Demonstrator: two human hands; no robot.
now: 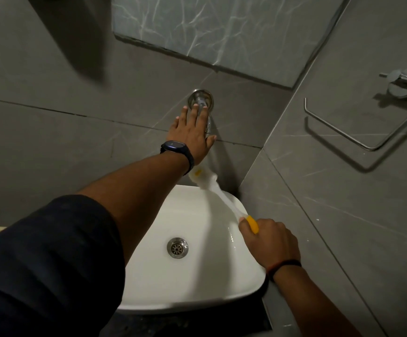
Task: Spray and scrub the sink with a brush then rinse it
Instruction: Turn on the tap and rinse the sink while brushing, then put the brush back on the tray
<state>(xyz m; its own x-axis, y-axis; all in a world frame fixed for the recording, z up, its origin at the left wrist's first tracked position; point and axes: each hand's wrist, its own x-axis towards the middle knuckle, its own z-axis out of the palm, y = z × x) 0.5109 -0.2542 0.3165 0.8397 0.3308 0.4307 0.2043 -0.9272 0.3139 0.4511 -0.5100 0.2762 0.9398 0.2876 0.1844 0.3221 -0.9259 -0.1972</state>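
Note:
A white sink [197, 291] sits in the corner below me, its metal drain [177, 247] near the middle. My left hand [192, 131] lies over the wall-mounted chrome tap [201, 99], fingers spread along it. My right hand [268, 242] grips the yellow end of a white brush [218, 190]. The brush's bristle head is raised above the sink's back rim, under the tap. The tap's spout is mostly hidden by my left hand.
Grey tiled walls close in behind and on the right. A mirror [221, 32] hangs above the tap. A wire towel holder [367, 139] and a metal soap dish [406, 81] are fixed to the right wall. Something dark hangs at the upper left.

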